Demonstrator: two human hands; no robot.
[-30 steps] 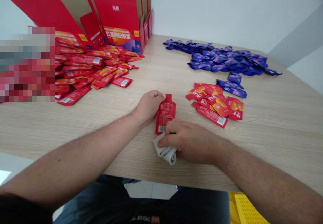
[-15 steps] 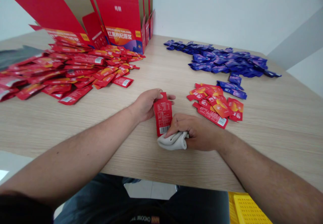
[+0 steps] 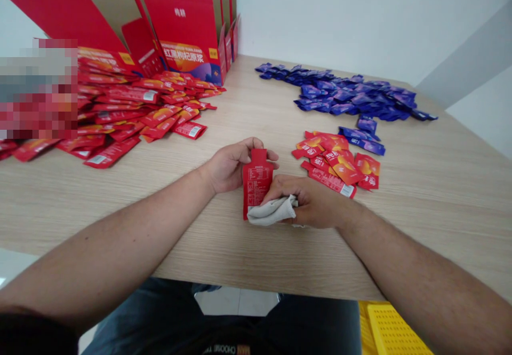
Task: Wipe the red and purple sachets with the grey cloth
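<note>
Near the table's front, my left hand (image 3: 236, 165) grips a red pouch (image 3: 258, 181) by its narrow top end, printed back side up. My right hand (image 3: 300, 197) is closed on a folded whitish cloth (image 3: 272, 211), which lies against the pouch's lower end and covers its barcode. Just beyond my right hand lies a small group of red-orange pouches (image 3: 344, 165), some face up, one showing its back. The fingers of my left hand behind the pouch are partly hidden.
A large heap of red pouches (image 3: 132, 107) spreads across the left, before open red cartons (image 3: 184, 18). Purple-blue pouches (image 3: 356, 96) lie in a pile at the back right. Below the table (image 3: 224, 259), a yellow crate (image 3: 394, 328) stands at the lower right.
My right hand has moved the cloth slightly up the pouch, and it now hides the barcode. The view has shifted a little. A pixelated patch covers the far left.
</note>
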